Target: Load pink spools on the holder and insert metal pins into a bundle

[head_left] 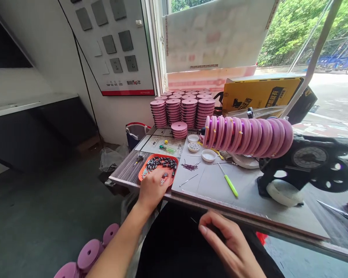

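Note:
My left hand (154, 187) reaches into an orange tray (140, 170) of small black parts (153, 162) with silvery metal bits. Its fingers are bent down, and a dark piece and silvery bits show by the fingertips; whether they are pinched is hard to see. My right hand (227, 241) is held over my lap, thumb and forefinger brought together. A thin light line shows just beside its fingertips, too fine to name. On the board right of the tray lie short dark purple strands (190, 166), a thin metal needle-like tool (188, 180) and a green-handled pick (230, 186).
Pink foam spools (246, 137) sit in a row on a black geared machine (310, 154) at the right. Stacks of similar spools (190, 112) stand behind. Small white dishes (208, 155), one with beads, line the board (249, 208). Scissors (336, 210) lie far right; more spools (89, 253) are on the floor.

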The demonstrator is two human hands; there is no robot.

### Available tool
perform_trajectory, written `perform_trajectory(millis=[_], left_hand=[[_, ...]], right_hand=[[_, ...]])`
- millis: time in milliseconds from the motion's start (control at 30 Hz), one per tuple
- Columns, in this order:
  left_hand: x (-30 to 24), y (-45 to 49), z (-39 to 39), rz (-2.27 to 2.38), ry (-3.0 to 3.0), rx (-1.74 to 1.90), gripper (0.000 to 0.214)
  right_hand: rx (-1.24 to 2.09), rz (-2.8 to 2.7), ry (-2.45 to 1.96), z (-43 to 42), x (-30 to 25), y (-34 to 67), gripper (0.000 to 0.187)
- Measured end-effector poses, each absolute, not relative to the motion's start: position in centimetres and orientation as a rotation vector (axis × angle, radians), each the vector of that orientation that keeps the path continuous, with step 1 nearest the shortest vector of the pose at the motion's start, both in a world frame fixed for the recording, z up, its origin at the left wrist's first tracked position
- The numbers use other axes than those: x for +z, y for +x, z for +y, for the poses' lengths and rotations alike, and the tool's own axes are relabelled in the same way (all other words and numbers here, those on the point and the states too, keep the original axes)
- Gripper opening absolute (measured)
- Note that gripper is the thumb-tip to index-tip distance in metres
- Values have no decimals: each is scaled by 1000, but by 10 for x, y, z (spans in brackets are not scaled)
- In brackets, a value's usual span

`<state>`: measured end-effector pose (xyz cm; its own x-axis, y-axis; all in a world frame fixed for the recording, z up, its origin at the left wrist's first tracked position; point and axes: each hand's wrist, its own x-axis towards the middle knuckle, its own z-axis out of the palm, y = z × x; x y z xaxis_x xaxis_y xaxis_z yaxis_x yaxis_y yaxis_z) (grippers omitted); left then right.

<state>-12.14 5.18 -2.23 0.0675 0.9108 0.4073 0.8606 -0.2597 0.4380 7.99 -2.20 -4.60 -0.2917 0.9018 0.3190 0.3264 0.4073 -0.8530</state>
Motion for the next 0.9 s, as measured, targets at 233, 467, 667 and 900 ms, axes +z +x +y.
perform_trajectory(millis=[233,467,667,900], left_hand=[[-49,-174,18,1809,1902,530,16],[-150,-152,-24,1724,1643,180,16],[-156,-133,-26,1670,1649,-172,21],[-155,-133,-37,1700,1686,-257,23]], right_hand=[[862,-1766,-1124,-33,-55,93,18],[909,-1885,-1133,-35,-61,94,16],[957,-1900,-1163,-35,-56,87,22],[937,-1936,-1105,-40,-58,84,21]])
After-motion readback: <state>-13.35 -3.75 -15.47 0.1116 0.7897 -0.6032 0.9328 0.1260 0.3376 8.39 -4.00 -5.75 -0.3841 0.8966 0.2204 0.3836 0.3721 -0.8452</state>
